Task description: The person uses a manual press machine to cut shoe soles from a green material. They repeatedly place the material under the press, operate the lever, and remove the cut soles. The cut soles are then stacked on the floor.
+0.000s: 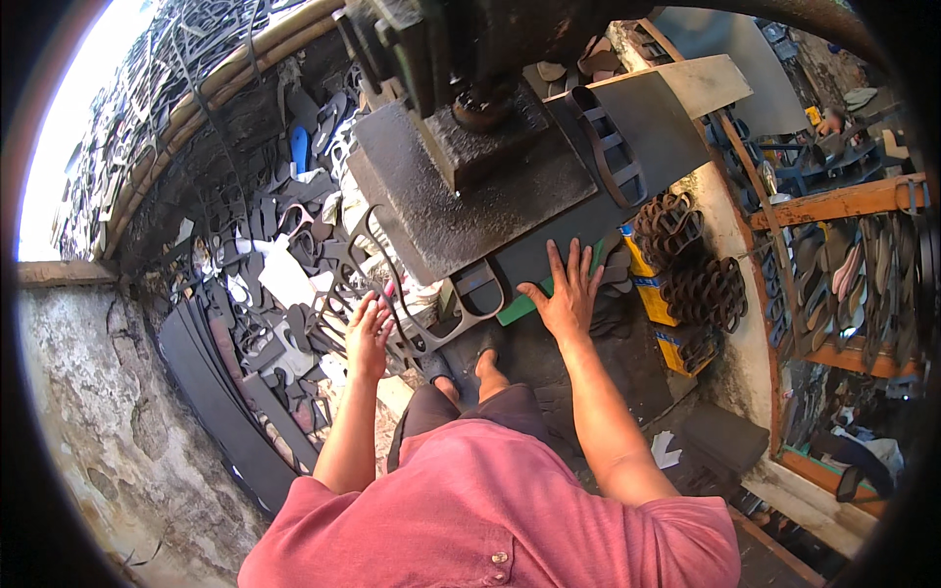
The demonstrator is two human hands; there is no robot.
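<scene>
My right hand (569,297) lies with fingers spread on the dark rubber sheet (539,250) at the front edge of a press. A green board (517,312) shows beneath that sheet. My left hand (367,338) is raised beside a dark cut-out sheet (431,340), its fingers stretched upward and slightly curved. Whether it touches this web of sole-shaped holes is unclear. The web hangs off the press's near left edge. Above the sheets sits the heavy, dusty metal press plate (412,196). Another strip with cut-out holes (610,147) sticks out on the right.
Rubber offcuts (279,323) are heaped at left, by long dark strips (221,392) and a stained wall (88,392). Stacked dark sole-shaped pieces (686,255) stand right beside yellow-blue boxes (651,294). Farther right, a wooden rack (833,203) holds many soles.
</scene>
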